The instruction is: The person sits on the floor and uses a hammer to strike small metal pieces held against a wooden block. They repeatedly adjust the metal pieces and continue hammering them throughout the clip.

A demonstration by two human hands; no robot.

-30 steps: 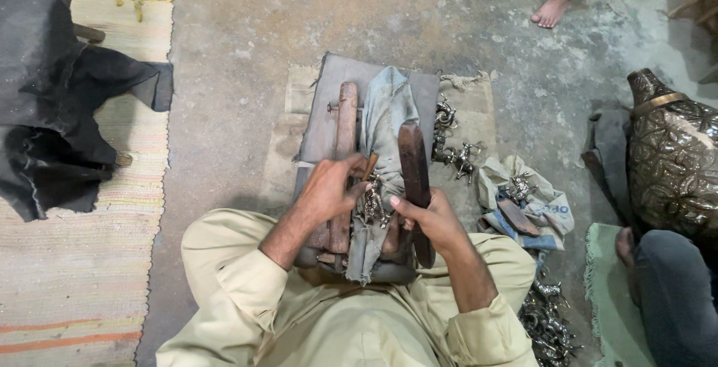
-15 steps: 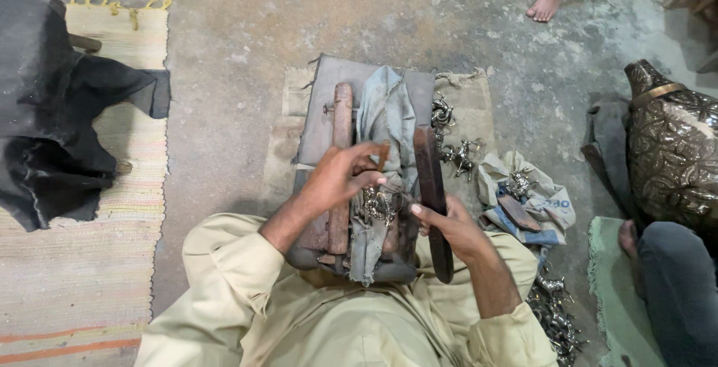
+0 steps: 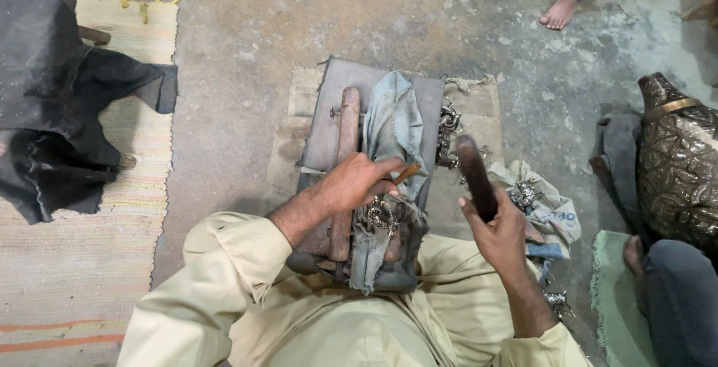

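at the centre of the frame the left hand point(image 3: 357, 182) is closed around a thin wooden-handled tool point(image 3: 406, 173), its tip down on a small ornate silver metal piece point(image 3: 383, 214) that lies on a grey cloth point(image 3: 393, 124) draped over a grey work block point(image 3: 329, 124). just right of centre the right hand point(image 3: 497, 229) is closed around a dark wooden mallet point(image 3: 475, 175), raised clear of the block. a large embossed brass vase point(image 3: 680, 165) lies at the right edge.
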